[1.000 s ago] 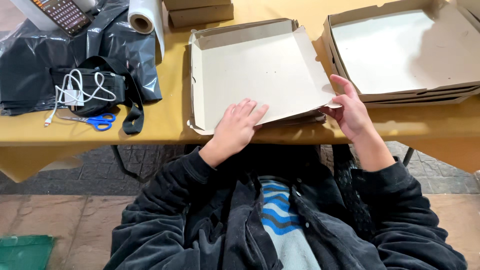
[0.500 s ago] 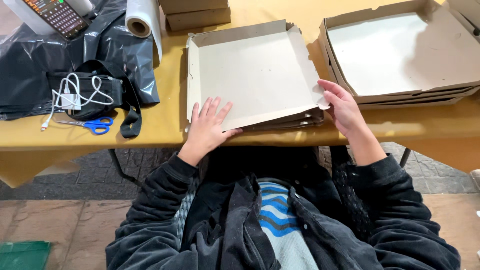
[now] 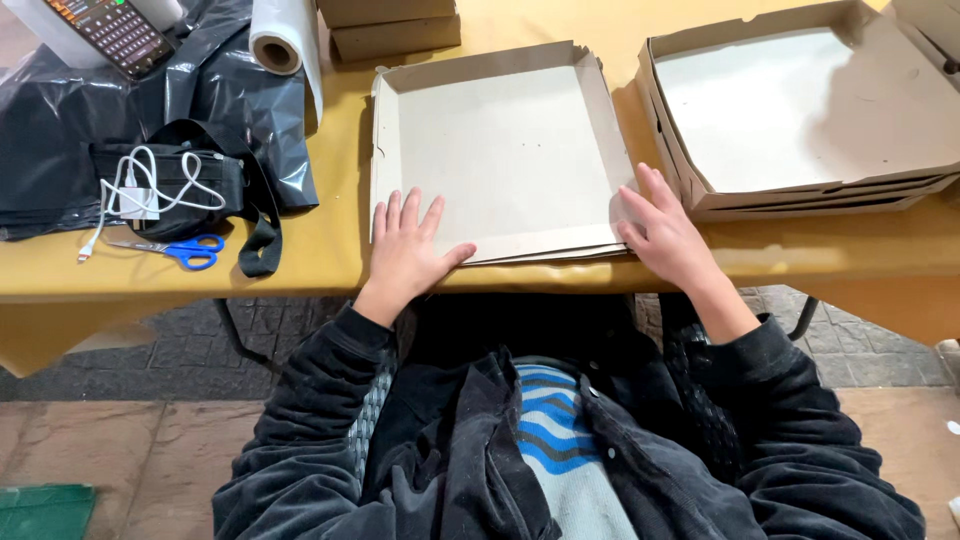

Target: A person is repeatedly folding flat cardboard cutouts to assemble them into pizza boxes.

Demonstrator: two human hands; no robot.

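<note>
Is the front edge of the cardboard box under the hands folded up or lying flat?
Lying flat. The cardboard box has raised walls at back and sides; its near edge lies flat under the left hand and right hand.

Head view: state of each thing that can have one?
Flat grey cardboard box: open, three walls up, near edge flat.
Assembled cardboard boxes on the right: stacked, open, empty.
Blue-handled scissors: closed.
White plastic roll: partly unrolled.
Left hand: flat on near corner.
Right hand: flat at right corner.

Matt grey cardboard tray at centre; glossy black plastic sheet upper left; smooth yellow tabletop; rough stone paving below
</note>
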